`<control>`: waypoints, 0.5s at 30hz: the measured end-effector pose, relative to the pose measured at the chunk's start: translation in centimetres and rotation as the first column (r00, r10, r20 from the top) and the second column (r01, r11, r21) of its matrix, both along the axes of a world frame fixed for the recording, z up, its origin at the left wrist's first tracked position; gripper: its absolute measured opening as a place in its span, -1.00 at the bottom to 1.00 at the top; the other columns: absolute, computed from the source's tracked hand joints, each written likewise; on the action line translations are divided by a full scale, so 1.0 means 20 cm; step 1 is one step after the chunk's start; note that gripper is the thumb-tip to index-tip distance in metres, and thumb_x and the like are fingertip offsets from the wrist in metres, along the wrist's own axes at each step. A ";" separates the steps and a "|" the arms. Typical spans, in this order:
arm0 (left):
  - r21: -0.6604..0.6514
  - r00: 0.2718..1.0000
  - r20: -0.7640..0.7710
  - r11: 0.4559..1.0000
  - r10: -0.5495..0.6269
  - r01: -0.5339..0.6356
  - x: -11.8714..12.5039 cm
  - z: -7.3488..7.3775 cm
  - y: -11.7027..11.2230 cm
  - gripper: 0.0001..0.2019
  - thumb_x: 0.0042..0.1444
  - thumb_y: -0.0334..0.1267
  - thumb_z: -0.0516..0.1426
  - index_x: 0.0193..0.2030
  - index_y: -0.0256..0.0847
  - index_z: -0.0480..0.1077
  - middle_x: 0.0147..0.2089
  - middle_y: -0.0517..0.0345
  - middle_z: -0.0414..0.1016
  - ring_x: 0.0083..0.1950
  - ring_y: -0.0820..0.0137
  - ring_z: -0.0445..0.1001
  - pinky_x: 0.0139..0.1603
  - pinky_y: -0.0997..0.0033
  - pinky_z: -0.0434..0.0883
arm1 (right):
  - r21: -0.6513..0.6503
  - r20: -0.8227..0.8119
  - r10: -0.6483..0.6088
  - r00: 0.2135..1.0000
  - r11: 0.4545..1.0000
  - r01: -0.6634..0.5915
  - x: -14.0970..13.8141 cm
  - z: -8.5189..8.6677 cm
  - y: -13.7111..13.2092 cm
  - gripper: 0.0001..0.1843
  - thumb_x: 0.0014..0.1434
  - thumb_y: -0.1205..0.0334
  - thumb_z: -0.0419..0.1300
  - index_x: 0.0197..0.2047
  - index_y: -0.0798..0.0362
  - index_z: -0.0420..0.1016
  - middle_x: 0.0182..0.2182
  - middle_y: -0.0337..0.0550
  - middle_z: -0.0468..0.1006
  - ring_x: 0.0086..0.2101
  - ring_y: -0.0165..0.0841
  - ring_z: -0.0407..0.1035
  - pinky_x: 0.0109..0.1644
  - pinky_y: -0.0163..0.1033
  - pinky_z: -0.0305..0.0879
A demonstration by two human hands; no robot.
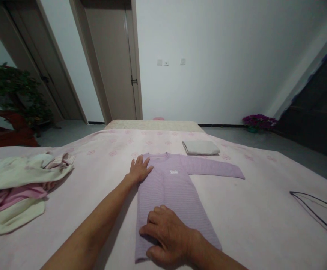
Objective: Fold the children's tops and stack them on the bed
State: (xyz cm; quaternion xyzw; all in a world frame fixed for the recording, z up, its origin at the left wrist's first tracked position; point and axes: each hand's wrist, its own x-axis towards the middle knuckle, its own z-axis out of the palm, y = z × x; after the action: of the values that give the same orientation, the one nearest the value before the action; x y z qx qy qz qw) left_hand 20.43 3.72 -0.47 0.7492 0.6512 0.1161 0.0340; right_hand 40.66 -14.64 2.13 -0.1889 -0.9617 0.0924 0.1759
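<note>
Dim, even indoor light with a cool violet cast; the white wall (222, 75) is the brightest surface, evenly lit. Soft, faint shadows lie on the bed (250, 210) along the arm behind the left hand (139, 169) and under the right hand (169, 234). Wide-angle distortion slants the door frames (91, 67) and darkens the right corners, and the plant (14, 90) at the left edge is blurred.

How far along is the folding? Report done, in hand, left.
Done: one folded cloth lies beyond the purple sweater. In hand: that sweater lies flat, left hand at its shoulder, right hand at its hem, one sleeve spread out. Left: the heap of clothes beside it.
</note>
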 end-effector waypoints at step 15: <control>-0.038 0.957 0.018 0.957 -0.289 0.289 0.23 -0.02 -0.81 -0.36 0.29 0.04 0.01 0.46 -0.08 0.08 0.51 -0.04 -0.07 0.52 0.10 -0.10 0.47 -0.01 0.02 | 0.028 -0.354 -0.240 0.904 0.963 0.267 0.21 0.04 0.26 -0.73 0.32 0.19 0.05 -0.39 0.03 0.46 -0.44 -0.14 0.48 -0.35 -0.32 0.33 -0.19 -0.18 0.18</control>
State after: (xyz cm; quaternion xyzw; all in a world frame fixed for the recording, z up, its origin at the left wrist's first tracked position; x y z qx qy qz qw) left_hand 25.00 -12.58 -0.87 0.8347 0.5368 0.1013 0.0695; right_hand 44.90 -9.43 2.86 -0.2860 -0.8856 0.0642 0.3603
